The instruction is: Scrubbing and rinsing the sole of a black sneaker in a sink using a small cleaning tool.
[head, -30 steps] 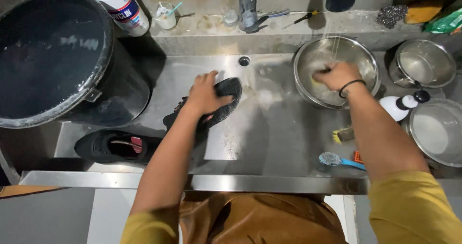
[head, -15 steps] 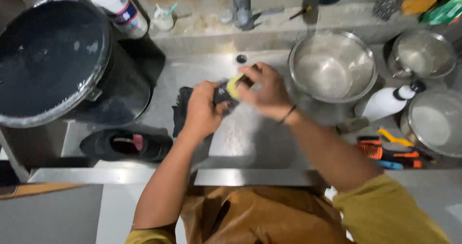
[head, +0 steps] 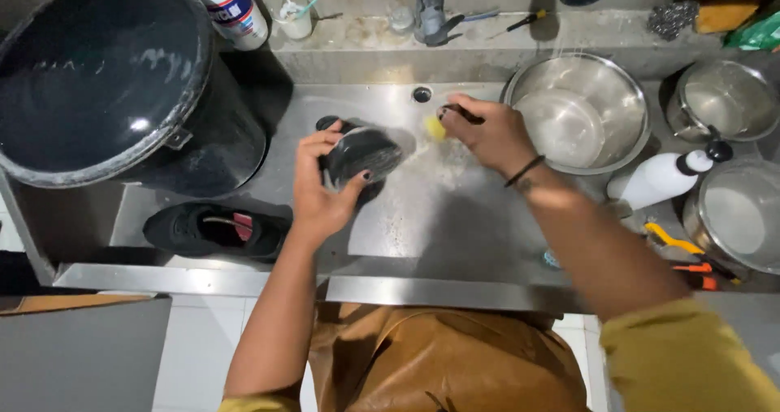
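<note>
While my left hand [head: 321,188] is clamping the wet black shoe [head: 357,153] mid-basin, near the steel sink's [head: 455,225] back edge, my right hand [head: 487,132] is pinching a yellow sponge [head: 435,127]; I'm judging the shoe light, pliable, slippery, best gripped around its body.

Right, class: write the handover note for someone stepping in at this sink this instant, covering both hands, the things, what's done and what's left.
Left hand: holds a black shoe tilted above the steel sink.
Right hand: grips a brush with a yellow head, just right of the shoe, not touching it.
Second black shoe lies at the sink's left, beside the black bucket.
Steel bowl sits at the right.
Done: held shoe looks wet.
Left: apparently scrubbing; second shoe untouched.
</note>
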